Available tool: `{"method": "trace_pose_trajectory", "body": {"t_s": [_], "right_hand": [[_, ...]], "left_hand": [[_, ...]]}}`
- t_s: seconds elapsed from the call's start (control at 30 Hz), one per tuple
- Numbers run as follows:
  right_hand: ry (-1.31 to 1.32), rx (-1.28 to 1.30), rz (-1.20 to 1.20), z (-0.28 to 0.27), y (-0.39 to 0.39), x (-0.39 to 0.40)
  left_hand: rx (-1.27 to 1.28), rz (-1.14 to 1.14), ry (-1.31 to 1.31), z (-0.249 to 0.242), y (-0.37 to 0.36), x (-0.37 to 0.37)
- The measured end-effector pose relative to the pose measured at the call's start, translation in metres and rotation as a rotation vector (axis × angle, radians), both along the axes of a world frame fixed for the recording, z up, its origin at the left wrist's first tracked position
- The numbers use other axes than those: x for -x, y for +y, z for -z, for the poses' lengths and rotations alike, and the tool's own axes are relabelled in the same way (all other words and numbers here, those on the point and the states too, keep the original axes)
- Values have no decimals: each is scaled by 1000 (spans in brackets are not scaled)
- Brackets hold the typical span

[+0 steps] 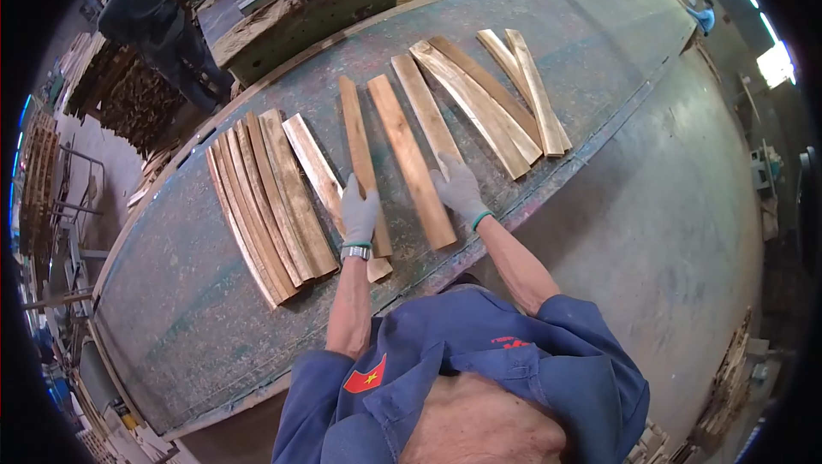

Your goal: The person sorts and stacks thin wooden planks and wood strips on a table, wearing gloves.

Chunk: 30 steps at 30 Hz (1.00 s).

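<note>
Both hands wear pale gloves with green cuffs. My left hand (360,210) lies on the lower part of a narrow brown board (356,134), its fingers pointing up the board. Just left, a lighter board (311,160) runs partly under that hand. My right hand (460,188) rests at the lower end of another board (423,106), fingers apart. Between my hands a reddish-brown board (411,160) lies flat, untouched as far as I can see. A row of boards (272,207) lies side by side at the left. Farther right are wider boards (479,104) and two crossed strips (533,87).
The boards lie on a long, worn grey-green table (197,361). Beyond its far edge are a green machine bench (300,32), stacked wood (128,96) and a person in dark clothes (158,23). Another person in blue (704,17) is at the far right.
</note>
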State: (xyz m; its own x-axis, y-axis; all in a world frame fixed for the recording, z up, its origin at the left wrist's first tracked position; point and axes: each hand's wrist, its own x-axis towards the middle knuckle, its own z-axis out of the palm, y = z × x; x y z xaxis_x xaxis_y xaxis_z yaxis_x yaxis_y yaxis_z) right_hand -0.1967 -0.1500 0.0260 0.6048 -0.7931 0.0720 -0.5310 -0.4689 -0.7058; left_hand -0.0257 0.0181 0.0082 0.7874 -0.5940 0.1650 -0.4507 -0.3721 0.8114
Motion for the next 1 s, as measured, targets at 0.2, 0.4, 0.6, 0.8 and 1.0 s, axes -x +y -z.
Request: {"method": "trace_pose_trajectory", "body": {"t_s": [0.2, 0.4, 0.6, 0.8, 1.0], "right_hand": [[382, 574, 210, 5, -95, 34], [491, 547, -20, 19, -93, 43], [142, 503, -239, 1, -114, 73], [371, 447, 334, -1, -292, 111], [125, 352, -39, 30, -397, 168]], "left_hand": [[-385, 13, -479, 32, 13, 7], [-339, 180, -294, -10, 4, 23], [-173, -120, -352, -33, 11, 12], [-281, 148, -463, -43, -155, 104], [-669, 134, -395, -8, -214, 126]]}}
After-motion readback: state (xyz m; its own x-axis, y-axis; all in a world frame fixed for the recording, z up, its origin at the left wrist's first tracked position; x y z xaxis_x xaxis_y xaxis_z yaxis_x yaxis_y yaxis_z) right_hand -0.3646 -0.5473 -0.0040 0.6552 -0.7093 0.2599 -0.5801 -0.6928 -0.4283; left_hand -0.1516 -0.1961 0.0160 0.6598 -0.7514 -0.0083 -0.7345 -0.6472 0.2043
